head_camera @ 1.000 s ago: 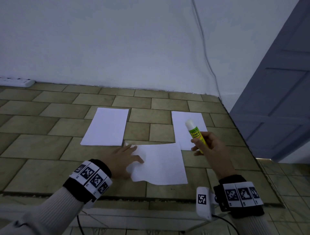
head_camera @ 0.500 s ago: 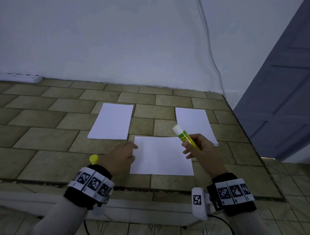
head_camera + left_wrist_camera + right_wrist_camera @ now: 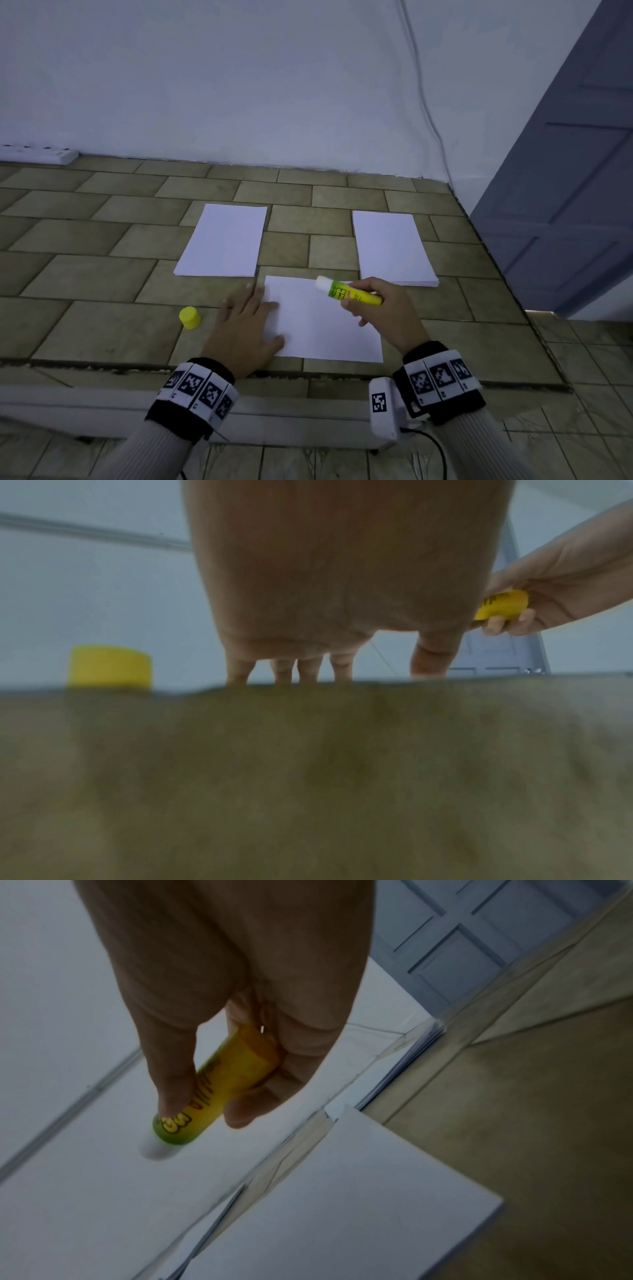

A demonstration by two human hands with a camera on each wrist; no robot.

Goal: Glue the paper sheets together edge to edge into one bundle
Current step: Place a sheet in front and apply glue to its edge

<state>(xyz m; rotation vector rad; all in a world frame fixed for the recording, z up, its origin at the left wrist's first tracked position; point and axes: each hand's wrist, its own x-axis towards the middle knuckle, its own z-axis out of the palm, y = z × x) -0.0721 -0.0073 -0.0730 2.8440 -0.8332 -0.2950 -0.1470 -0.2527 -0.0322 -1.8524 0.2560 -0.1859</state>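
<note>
Glue stick (image 3: pixel 349 292) lower, seemingly above sheet's (image 3: pixel 329 329) far edge.

The left hand (image 3: pixel 243 334) lay flat with fingers spread, pressing the left edge of a single paper sheet (image 3: pixel 325 325) on the tiled floor (image 3: pixel 85 281). The right hand (image 3: pixel 387 308) gripped an uncapped glue stick (image 3: pixel 347 291) above that sheet, its white tip pointing toward 10 o'clock. A yellow cap (image 3: pixel 189 317) stood at 9 o'clock of the left hand, and 2 paper stacks lay beyond, one at 11 o'clock (image 3: pixel 224 241) and one at 1 o'clock (image 3: pixel 392 248).
</note>
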